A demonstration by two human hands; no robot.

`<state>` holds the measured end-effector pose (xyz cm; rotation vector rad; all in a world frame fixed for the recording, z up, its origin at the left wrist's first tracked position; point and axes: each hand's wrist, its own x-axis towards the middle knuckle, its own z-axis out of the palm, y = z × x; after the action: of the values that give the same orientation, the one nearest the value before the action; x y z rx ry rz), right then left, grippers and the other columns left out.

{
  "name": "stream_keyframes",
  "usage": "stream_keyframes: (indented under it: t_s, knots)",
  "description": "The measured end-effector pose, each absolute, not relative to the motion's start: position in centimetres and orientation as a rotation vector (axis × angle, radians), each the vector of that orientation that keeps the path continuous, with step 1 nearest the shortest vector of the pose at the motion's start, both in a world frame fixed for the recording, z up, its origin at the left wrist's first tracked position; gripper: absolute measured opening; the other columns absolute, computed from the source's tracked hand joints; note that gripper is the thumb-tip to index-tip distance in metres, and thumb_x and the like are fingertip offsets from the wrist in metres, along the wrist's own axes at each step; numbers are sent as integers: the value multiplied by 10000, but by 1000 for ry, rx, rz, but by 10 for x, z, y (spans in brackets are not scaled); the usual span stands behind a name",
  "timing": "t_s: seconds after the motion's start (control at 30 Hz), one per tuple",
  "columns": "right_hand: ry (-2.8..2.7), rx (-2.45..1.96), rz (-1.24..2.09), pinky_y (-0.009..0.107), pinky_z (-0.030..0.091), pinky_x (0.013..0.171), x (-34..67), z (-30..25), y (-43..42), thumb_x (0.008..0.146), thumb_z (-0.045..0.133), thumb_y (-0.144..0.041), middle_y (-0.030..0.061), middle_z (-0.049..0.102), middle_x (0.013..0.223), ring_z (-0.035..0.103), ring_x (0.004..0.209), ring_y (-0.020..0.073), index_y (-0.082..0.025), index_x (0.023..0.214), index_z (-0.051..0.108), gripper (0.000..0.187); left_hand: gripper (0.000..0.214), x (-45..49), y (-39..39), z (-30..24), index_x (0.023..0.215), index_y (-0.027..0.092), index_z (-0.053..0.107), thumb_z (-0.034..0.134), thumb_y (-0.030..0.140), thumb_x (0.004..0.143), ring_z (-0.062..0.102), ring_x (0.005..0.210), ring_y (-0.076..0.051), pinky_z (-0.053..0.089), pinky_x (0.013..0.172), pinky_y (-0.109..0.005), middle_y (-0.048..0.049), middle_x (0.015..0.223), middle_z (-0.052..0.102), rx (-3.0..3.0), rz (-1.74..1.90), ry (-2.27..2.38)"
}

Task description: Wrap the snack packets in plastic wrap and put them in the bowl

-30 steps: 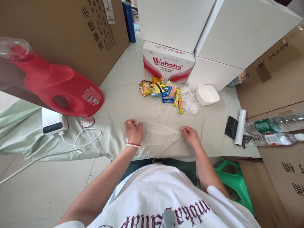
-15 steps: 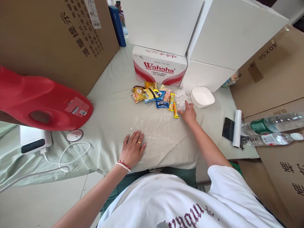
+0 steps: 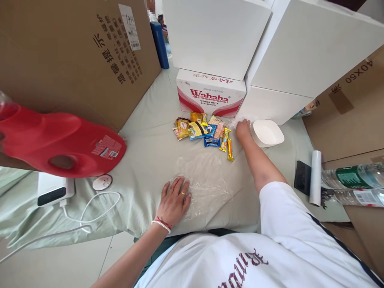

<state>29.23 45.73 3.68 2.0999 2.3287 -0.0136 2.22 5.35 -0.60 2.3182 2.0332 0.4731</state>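
My left hand (image 3: pixel 175 198) lies flat, fingers spread, on the near left corner of a clear plastic bag (image 3: pixel 207 180) spread on the pale green cloth (image 3: pixel 150 148). My right hand (image 3: pixel 243 129) reaches far forward onto a heap of crumpled clear plastic (image 3: pixel 240 120), beside a white bowl (image 3: pixel 267 133). Its fingers are curled on the plastic, seen from behind. A pile of several small snack packets (image 3: pixel 204 130) lies just left of that hand.
A Wahaha carton (image 3: pixel 211 94) and white boxes (image 3: pixel 270 52) stand behind the snacks. A large brown carton (image 3: pixel 75 56), a red jug (image 3: pixel 60 140), a power bank with cable (image 3: pixel 54 192) lie left. A white roll (image 3: pixel 315 176), a phone (image 3: pixel 301 178) and water bottles (image 3: pixel 354 184) lie right.
Both hands let go of the bag's edges. The left hand now presses flat on the bag, and the right hand has travelled forward to the crumpled plastic by the bowl.
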Motion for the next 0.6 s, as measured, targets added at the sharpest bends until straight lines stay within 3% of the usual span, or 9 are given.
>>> stream_keyframes:
  t_s: [0.1,0.17,0.27,0.4,0.43,0.5,0.6]
  knots:
    - [2335,2085,-45,546,370,1101,289,31,452,983,540,-275,295,638,1252,519,1255,395,-5,1299,663,432,485,23,54,-6,1459,195,628,442,376,1050,520,1469,-330,299,1240,-570,-182,1539,600,2299,470,2034]
    - [2328,2107,-42,536,384,1090,293,31,440,969,540,-291,307,597,1341,526,1261,395,2,1418,579,538,484,23,54,-5,1462,197,624,449,372,1047,521,1469,-336,300,1238,-582,-183,1542,596,2281,487,2024]
    - [2404,2191,30,534,402,1091,311,41,414,973,506,-321,289,435,1566,470,1355,403,-78,1560,455,638,479,24,55,-5,1466,207,618,453,366,1045,521,1470,-336,297,1239,-585,-180,1537,601,2268,511,2015]
    - [2513,2354,333,527,413,1103,349,60,385,980,500,-307,219,365,1651,329,1483,376,-168,1532,489,569,468,24,55,-5,1454,204,622,450,358,1047,515,1477,-333,294,1242,-576,-178,1536,603,2265,530,2006]
    - [2454,2430,354,550,410,1104,359,62,381,967,529,-307,237,412,1616,324,1488,382,-154,1525,491,580,467,24,55,-5,1452,205,623,449,357,1046,516,1477,-332,294,1242,-576,-177,1534,605,2258,541,2004]
    - [2261,2587,225,609,432,1060,379,64,376,934,576,-310,284,584,1422,441,1402,420,-104,1438,569,545,470,25,55,-5,1450,201,625,445,360,1046,517,1475,-334,298,1241,-580,-180,1531,607,2251,554,2005]
    - [2057,2708,-6,637,495,922,402,60,369,958,506,-327,256,717,1011,647,1093,426,-88,1181,713,388,478,25,56,-5,1448,185,625,429,366,1052,520,1471,-338,305,1233,-587,-188,1528,607,2266,547,2015]
